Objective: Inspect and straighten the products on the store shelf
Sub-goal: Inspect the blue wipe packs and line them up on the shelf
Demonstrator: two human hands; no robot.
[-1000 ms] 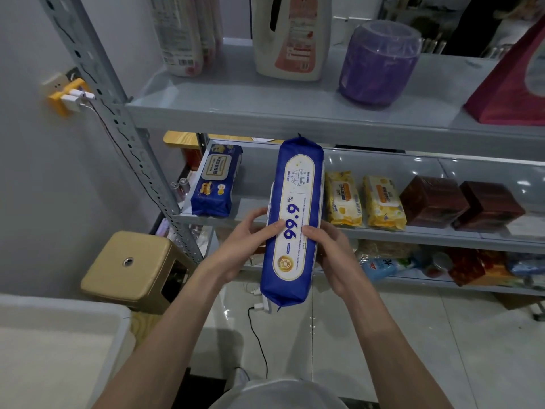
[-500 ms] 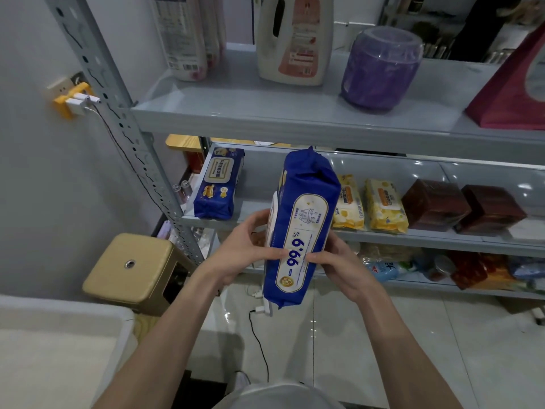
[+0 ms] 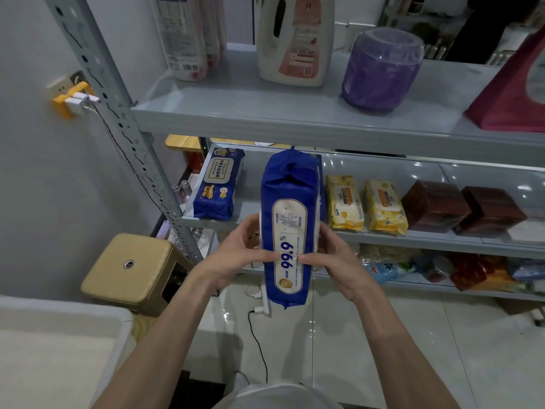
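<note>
- Centre of scene, in front of the middle shelf: blue wipes pack held in the air, standing on end, white label with "99.9%" facing the camera, folded end seam visible at the top
- Left hand: clamped on the pack's left edge about halfway down, thumb tip pressed on the label by the "99.9", fingers curled round behind
- Right hand: clamped on the right edge at the same height, thumb tip on the label close to the left thumb; fingers behind the pack, mostly hidden
- Pack rests on no shelf; its lower end hangs over the tiled floor
- Middle shelf, left to right: second blue pack lying flat at the left end, then, right of the held pack, two yellow packs side by side, then two dark brown boxes next to each other
- Top shelf: white jug upright, purple jar just right of it
- Bottom shelf: mixed goods, too blurred to tell
- Floor, near left: tan stool beside the rack's perforated upright
</note>
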